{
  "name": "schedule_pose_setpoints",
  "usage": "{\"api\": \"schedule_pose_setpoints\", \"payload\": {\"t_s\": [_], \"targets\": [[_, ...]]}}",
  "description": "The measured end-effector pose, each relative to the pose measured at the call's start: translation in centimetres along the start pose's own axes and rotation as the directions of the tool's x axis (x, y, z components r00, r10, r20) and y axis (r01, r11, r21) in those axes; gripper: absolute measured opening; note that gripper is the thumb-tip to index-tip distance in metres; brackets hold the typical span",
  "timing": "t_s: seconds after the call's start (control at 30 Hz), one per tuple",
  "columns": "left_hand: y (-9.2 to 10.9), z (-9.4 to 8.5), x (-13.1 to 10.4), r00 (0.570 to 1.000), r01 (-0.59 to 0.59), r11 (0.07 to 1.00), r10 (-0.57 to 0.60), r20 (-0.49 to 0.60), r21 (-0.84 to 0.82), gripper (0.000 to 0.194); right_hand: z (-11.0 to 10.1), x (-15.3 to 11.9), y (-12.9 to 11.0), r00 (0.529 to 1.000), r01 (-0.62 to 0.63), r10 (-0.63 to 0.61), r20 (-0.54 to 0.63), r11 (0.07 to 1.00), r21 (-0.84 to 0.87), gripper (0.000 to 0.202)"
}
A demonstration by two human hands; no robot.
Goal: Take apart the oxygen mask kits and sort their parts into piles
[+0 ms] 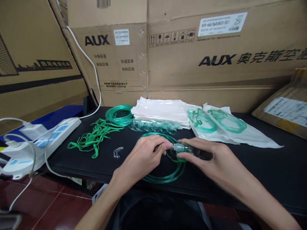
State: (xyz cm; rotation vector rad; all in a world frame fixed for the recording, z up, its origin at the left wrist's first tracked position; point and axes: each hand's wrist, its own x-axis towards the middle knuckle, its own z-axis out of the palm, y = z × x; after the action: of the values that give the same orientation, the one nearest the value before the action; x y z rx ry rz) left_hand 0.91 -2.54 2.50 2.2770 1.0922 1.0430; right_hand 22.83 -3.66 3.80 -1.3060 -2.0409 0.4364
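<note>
My right hand [203, 151] holds a clear oxygen mask [195, 151] between thumb and fingers, around its pale connector [178, 147]. At the connector's left end, my left hand [151, 148] is closed in a pinch on what looks like the end of the green tubing; the fingers hide most of it. Beneath both hands lies the coil of green tubing [165, 179] on the black table. A thin green strap [171, 157] hangs by the mask. Just behind the hands is a row of nested clear masks [155, 125].
Green elastic straps [96, 135] lie in a heap at left, near small metal strips [117, 152] and another tubing coil [117, 115]. White pouches [160, 110] are stacked behind; two filled pouches [230, 126] lie right. A power strip [55, 134] sits left. Cardboard boxes [175, 73] stand behind.
</note>
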Motion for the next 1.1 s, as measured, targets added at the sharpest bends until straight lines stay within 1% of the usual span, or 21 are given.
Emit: {"api": "schedule_pose_setpoints", "payload": {"t_s": [0.1,0.2,0.3,0.4,0.5,0.6,0.67,0.8,0.9,1.0,1.1], "targets": [[-0.3,-0.3,0.0,0.999,-0.045,0.999,0.045,0.030,-0.005,0.014,-0.3,0.2,0.5,0.999,-0.050,0.050,0.013,0.999,-0.019,0.043],[-0.4,-0.3,0.0,0.997,-0.081,0.997,0.081,0.005,0.008,0.016,-0.4,0.1,0.7,0.990,-0.139,0.139,-0.014,0.989,-0.056,0.052],[-0.2,-0.1,0.0,0.996,-0.075,0.996,0.077,-0.035,0.045,0.015,-0.1,-0.1,0.5,0.974,-0.224,0.220,-0.052,0.970,-0.096,0.058],[0.1,0.2,-0.1,0.997,-0.066,0.994,0.070,-0.043,0.086,0.013,0.1,-0.3,0.3,0.964,-0.263,0.254,-0.078,0.954,-0.143,0.063],[0.1,0.6,-0.1,0.995,-0.084,0.991,0.090,-0.051,0.107,0.011,-0.1,-0.4,0.2,0.966,-0.259,0.255,-0.043,0.957,-0.129,0.067],[-0.1,1.1,-0.2,0.991,-0.106,0.985,0.116,-0.065,0.139,0.012,-0.5,-0.4,0.4,0.959,-0.280,0.282,0.017,0.958,-0.065,0.071],[-0.2,1.4,-0.2,0.989,-0.114,0.980,0.128,-0.077,0.161,0.014,-0.6,-0.4,0.5,0.954,-0.297,0.298,0.031,0.954,-0.029,0.072],[-0.2,1.5,-0.3,0.987,-0.121,0.979,0.137,-0.089,0.164,0.018,-0.2,-0.3,0.5,0.966,-0.258,0.258,-0.008,0.966,0.007,0.066],[0.0,1.2,-0.3,0.989,-0.098,0.985,0.112,-0.093,0.141,0.019,0.1,-0.1,0.2,0.980,-0.195,0.195,-0.041,0.981,0.018,0.054],[0.2,0.9,-0.2,0.994,-0.078,0.991,0.085,-0.062,0.112,0.021,0.3,0.0,-0.1,0.994,-0.091,0.093,-0.064,0.995,0.028,0.042],[0.2,0.8,0.0,0.998,-0.058,0.996,0.059,-0.019,0.071,0.023,0.2,0.1,-0.1,0.995,-0.017,0.017,-0.102,1.000,-0.001,0.040]]}}
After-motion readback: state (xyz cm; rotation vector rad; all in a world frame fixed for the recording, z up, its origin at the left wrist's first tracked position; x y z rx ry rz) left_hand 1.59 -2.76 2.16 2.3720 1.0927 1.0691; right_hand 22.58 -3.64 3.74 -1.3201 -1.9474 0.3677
